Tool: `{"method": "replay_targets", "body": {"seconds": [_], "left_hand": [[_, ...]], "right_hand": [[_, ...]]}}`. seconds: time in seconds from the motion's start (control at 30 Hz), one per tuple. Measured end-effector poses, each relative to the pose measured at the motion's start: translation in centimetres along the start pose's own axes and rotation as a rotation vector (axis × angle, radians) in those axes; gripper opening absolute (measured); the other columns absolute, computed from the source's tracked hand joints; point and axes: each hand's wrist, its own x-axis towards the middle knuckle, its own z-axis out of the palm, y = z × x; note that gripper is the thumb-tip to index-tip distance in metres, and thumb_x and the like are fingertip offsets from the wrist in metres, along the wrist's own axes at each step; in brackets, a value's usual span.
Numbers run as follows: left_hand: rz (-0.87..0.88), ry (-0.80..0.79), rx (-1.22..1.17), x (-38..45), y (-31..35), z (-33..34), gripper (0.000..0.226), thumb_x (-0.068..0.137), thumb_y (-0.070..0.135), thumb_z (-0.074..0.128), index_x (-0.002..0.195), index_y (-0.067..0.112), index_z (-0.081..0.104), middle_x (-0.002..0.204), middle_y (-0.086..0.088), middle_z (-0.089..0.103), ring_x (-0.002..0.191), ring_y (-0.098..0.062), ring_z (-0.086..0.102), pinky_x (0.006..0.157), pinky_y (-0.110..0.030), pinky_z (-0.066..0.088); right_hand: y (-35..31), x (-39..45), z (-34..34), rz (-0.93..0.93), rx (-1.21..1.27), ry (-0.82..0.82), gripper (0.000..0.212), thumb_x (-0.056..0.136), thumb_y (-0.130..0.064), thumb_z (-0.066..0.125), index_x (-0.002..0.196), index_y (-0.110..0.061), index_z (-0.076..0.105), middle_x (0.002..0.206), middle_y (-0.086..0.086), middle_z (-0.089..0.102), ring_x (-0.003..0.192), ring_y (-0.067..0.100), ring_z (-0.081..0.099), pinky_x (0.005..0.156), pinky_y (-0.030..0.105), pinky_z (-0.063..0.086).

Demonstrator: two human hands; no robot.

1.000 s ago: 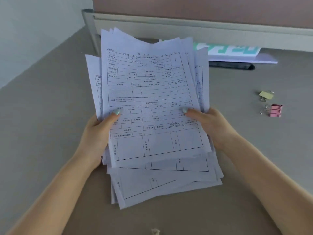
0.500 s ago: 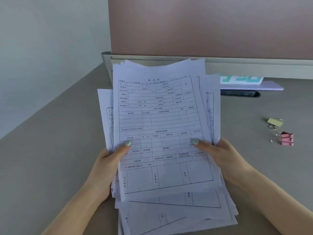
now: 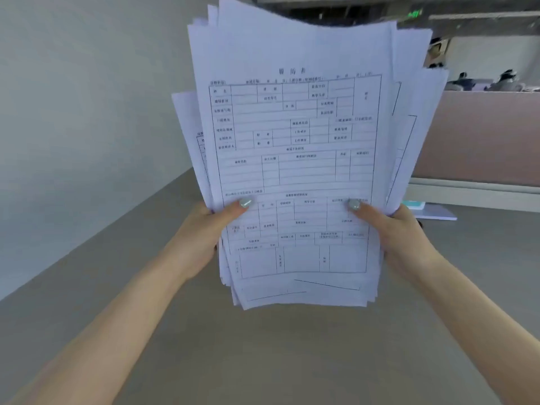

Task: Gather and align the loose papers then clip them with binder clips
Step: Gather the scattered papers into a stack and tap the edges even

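Above the tabletop (image 3: 292,361), the papers (image 3: 295,171) are standing nearly upright, long axis running up and away from the person, lower short edge hanging clear of the surface. Both hands are clamping the stack at its lower half: the left hand (image 3: 201,235) is pinching the left long edge, the right hand (image 3: 400,235) the right long edge, thumbs pressing the front sheet. Sheets are fanning out unevenly at the top and sides, so the stack probably needs tapping straight down on its bottom edge. No binder clips are showing in this view.
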Motion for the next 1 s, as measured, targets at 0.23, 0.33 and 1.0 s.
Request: {"method": "replay_targets", "body": {"seconds": [0.23, 0.33, 1.0], "left_hand": [[-0.004, 0.047, -0.084, -0.7, -1.2, -0.2, 0.024, 0.077, 0.034, 0.066, 0.1, 0.026, 0.068, 0.105, 0.009, 0.075, 0.104, -0.012, 0.067, 0.093, -0.039, 0.048], [0.014, 0.108, -0.082, -1.4, -1.8, 0.8, 0.027, 0.066, 0.037, 0.064, 0.091, 0.027, 0.068, 0.087, 0.016, 0.076, 0.091, -0.004, 0.07, 0.081, -0.029, 0.052], [0.026, 0.031, 0.071, 1.2, -2.4, 1.7, 0.035, 0.064, 0.056, 0.064, 0.095, 0.04, 0.063, 0.089, 0.028, 0.073, 0.096, 0.003, 0.066, 0.101, -0.038, 0.045]], "right_hand": [[1.2, -1.1, -0.9, -0.077, 0.001, 0.054, 0.019, 0.07, -0.028, 0.067, 0.088, -0.023, 0.072, 0.09, -0.01, 0.077, 0.09, 0.012, 0.071, 0.075, 0.027, 0.058], [2.0, -1.7, -0.4, -0.101, -0.067, 0.08, 0.006, 0.078, -0.021, 0.066, 0.079, -0.024, 0.072, 0.08, -0.015, 0.076, 0.083, 0.008, 0.071, 0.073, 0.026, 0.057], [1.4, -0.6, -1.1, -0.064, -0.072, -0.01, 0.012, 0.079, -0.03, 0.065, 0.09, -0.029, 0.07, 0.093, -0.017, 0.075, 0.094, 0.004, 0.068, 0.075, 0.017, 0.052]]}}
